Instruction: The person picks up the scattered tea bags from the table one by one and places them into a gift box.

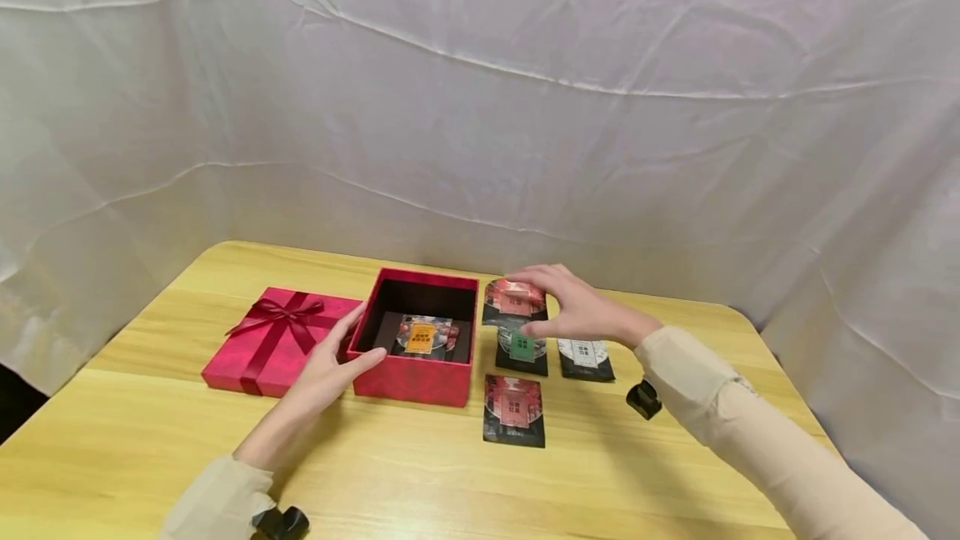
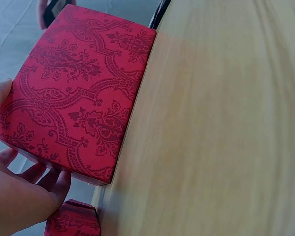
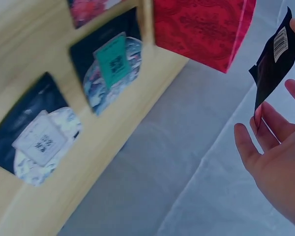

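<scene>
My left hand (image 1: 322,377) grips the near left corner of an open red patterned gift box (image 1: 412,382), thumb at the front rim and fingers along the side. Inside its dark interior lies a sachet with an orange label (image 1: 427,337). To the right of the box, my right hand (image 1: 581,307) holds a black sachet with a red label (image 1: 513,300) raised above the table; the right wrist view shows its barcoded back, tilted between thumb and fingers. Under that hand lies a green-labelled sachet (image 1: 521,349).
Left of the box lies its red lid (image 1: 232,357) with a dark red ribbon bow. A white-labelled sachet (image 1: 585,357) and another red-labelled sachet (image 1: 514,411) lie on the wooden table (image 1: 420,473). A pale cloth (image 1: 480,140) hangs behind.
</scene>
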Tool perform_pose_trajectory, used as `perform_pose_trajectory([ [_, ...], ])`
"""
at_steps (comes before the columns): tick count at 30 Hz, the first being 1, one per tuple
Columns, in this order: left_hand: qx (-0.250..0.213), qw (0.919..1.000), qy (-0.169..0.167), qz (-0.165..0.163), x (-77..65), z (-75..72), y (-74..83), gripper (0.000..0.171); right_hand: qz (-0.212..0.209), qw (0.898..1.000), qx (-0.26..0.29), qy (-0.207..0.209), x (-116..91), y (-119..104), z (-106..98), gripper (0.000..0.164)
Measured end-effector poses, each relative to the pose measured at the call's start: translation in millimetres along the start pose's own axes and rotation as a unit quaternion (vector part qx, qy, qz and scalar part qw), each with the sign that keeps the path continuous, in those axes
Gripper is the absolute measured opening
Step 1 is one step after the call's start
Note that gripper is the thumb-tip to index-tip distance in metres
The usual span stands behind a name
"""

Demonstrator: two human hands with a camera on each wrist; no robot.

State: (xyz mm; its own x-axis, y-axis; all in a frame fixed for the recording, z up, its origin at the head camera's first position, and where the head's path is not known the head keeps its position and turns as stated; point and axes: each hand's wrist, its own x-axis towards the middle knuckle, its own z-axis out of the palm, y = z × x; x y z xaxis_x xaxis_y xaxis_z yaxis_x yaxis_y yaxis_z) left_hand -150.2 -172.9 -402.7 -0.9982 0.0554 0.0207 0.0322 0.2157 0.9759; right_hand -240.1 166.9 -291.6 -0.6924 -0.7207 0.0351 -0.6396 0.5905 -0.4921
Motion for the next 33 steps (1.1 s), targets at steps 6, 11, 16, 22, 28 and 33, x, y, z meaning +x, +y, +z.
perform_pose_trajectory([
  [6, 0.002, 1.0, 0.0, 0.0, 0.6, 1.0, -1.1, 0.078, -0.001, 1.0, 0.003, -0.009, 12.2, -8.3, -5.4, 0.072],
  [11, 0.005, 1.0, -0.002, -0.002, 1.2, 2.1, 1.2, 0.078, 0.004, 0.999, -0.016, -0.037, 18.5, -13.5, -8.7, 0.072],
  [16, 0.002, 1.0, 0.002, -0.003, 2.5, 4.1, 1.0, 0.078, 0.0, 0.998, -0.036, -0.057, 26.3, -17.9, -9.8, 0.071],
  [22, 0.001, 1.0, 0.001, -0.005, 3.5, 5.4, 0.3, 0.079, -0.003, 0.996, -0.04, -0.076, 38.3, -23.4, -5.0, 0.07],
  [28, 0.003, 1.0, 0.003, -0.009, 3.8, 5.2, -0.7, 0.079, -0.01, 0.993, -0.047, -0.104, 52.2, -28.7, 5.1, 0.069],
  [33, 0.008, 0.9999, 0.006, -0.01, 3.5, 5.0, -1.0, 0.079, 0.0, 0.992, -0.049, -0.113, 62.2, -33.9, 12.6, 0.069],
])
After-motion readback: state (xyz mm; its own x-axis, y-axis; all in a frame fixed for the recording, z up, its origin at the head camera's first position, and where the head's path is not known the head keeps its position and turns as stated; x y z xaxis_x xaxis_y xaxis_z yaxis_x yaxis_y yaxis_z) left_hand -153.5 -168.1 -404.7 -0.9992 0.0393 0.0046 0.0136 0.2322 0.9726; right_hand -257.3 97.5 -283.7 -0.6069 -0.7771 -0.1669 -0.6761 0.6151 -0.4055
